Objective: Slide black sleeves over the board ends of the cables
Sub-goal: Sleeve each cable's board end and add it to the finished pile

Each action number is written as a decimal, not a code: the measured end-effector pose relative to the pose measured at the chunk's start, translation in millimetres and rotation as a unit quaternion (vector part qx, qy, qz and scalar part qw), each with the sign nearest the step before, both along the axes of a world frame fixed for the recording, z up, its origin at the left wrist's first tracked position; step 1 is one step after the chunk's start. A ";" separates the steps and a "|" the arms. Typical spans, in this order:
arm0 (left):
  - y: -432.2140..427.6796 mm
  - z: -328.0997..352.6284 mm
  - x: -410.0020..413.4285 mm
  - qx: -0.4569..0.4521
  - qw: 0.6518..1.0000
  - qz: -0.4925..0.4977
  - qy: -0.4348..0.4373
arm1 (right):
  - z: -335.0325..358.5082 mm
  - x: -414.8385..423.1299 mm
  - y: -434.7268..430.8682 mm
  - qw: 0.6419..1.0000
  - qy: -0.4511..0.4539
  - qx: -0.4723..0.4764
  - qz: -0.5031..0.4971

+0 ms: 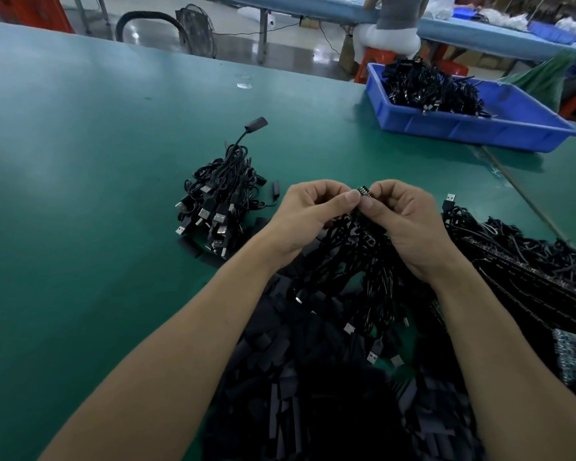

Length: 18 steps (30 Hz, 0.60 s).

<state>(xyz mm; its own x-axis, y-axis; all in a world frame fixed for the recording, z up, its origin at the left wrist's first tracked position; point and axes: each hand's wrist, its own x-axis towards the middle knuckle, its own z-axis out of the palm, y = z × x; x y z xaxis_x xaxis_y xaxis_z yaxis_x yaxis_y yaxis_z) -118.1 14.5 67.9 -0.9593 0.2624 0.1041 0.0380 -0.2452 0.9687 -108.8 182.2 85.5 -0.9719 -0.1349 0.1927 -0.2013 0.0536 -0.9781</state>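
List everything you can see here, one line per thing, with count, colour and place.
table: one, green, under everything
bin: one, blue, far right on the table
binned cables: many, black, heaped at the bin's far end
cable pile: one, black with silver plugs, left of the hands
sleeves: many, black, heaped near, under the forearms
cable bundle: one, black, hanging below the hands
cable heap: one, black, right of the hands
fan: one, dark, on the floor beyond the table
stools: several, red, beyond the bin
cable end: one, dark, between both hands
left hand: one, pinches the cable end
right hand: one, pinches the cable end
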 end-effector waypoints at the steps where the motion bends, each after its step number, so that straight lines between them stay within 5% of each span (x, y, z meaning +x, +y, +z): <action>1: 0.2 -0.2 -0.5 0.009 1.000 -0.007 -0.011 | -0.1 -0.1 0.7 1.000 -0.002 -0.003 0.002; 10: -4.0 -0.4 -2.3 0.113 0.988 -0.010 -0.104 | 5.8 -0.2 8.7 0.999 0.005 -0.004 -0.035; 13: -14.3 -0.4 -0.8 0.158 0.984 0.058 -0.067 | 4.8 -3.3 16.8 0.980 0.021 0.118 -0.161; 18: -29.9 13.8 8.5 0.144 0.978 0.136 0.057 | 3.6 -4.0 16.6 0.875 0.023 0.413 -0.253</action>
